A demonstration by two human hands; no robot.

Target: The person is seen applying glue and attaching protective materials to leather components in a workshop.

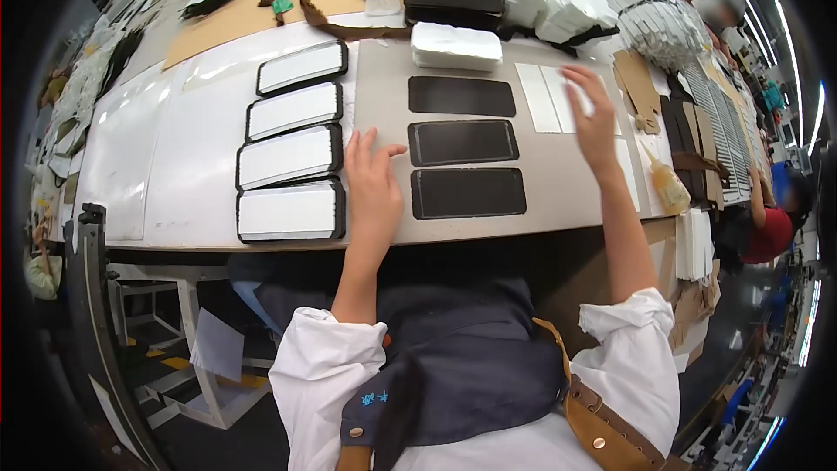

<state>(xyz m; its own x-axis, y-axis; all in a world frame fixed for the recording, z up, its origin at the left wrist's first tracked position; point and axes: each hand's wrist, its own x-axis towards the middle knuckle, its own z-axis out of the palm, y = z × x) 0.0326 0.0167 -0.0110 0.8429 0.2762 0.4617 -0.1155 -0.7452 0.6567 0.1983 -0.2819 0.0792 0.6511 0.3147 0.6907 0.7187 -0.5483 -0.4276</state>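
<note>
My left hand (373, 181) rests with spread fingers between two columns of panels, and holds nothing. To its left lie several white rectangular panels with black borders, the nearest one (290, 212) by the table's front edge. On its right, three dark rectangular panels lie in a column: a far one (462, 96), a middle one (463, 142) and a near one (468, 193). My right hand (593, 118) is over the thin white strips (537, 98) on the right, fingers apart and slightly bent. Whether its fingertips touch a strip, I cannot tell.
Behind the dark panels stand a white stack (456, 45) and a black stack (453, 4). A yellowish squeeze bottle (670, 187) lies at the right edge. Bundled white strips (663, 22) pile up far right. Other people work at the far left and right.
</note>
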